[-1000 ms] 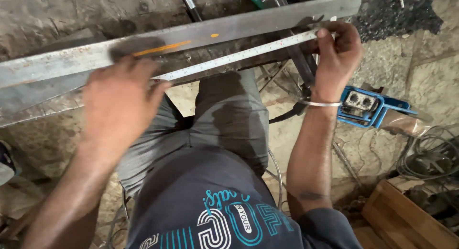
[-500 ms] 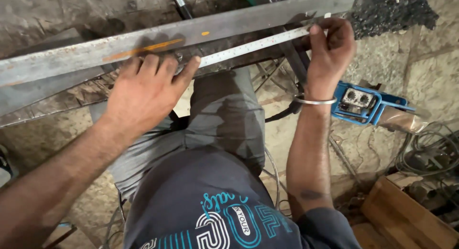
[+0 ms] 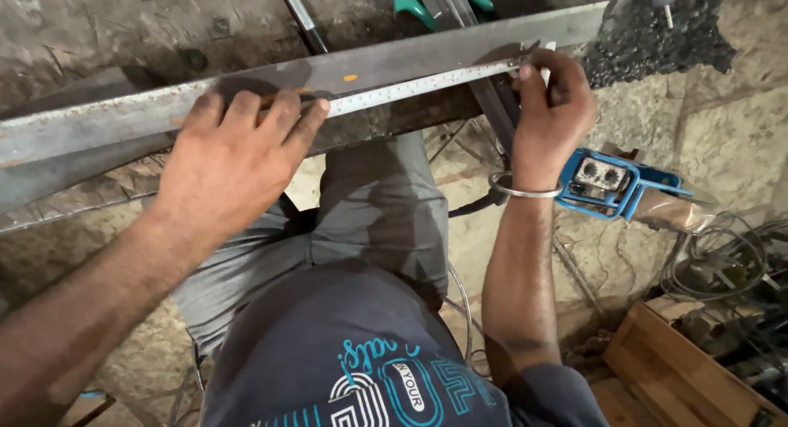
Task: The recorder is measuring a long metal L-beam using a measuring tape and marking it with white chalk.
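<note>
Floor: rough stone ground (image 3: 722,132) fills the view behind everything, from 9 o'clock round to 3 o'clock.
Person: seen from above, seated or crouched, grey trousers (image 3: 386,214) at centre and a dark printed shirt (image 3: 361,369) at 6 o'clock.
Metal bar: a long grey steel bar (image 3: 394,62) runs across the top of the view, from 9 o'clock up to 1 o'clock, rising slightly toward the right; a small orange mark sits on it near 12 o'clock.
Wooden crate: a wooden box (image 3: 689,378) lies at 4 to 5 o'clock, with tangled cables (image 3: 722,263) just above it at 3 o'clock.
Left hand: the left hand (image 3: 234,156) lies palm down at 10 o'clock, fingers together and stretched flat, pressing the tape onto the bar's near edge.
Right hand: the right hand (image 3: 554,107) is at 1 o'clock, fingers curled and pinched on the tape's far end at the bar; a metal bangle (image 3: 524,189) circles the wrist.
Blue tool: a blue power tool (image 3: 616,181) lies on the ground at 2 to 3 o'clock, just beside the right wrist.
Measuring tape: a pale tape (image 3: 419,86) is stretched along the bar between the two hands, around 12 o'clock, lying against the metal.
Green handles: green tool handles (image 3: 410,0) show at 12 o'clock, beyond the bar.
</note>
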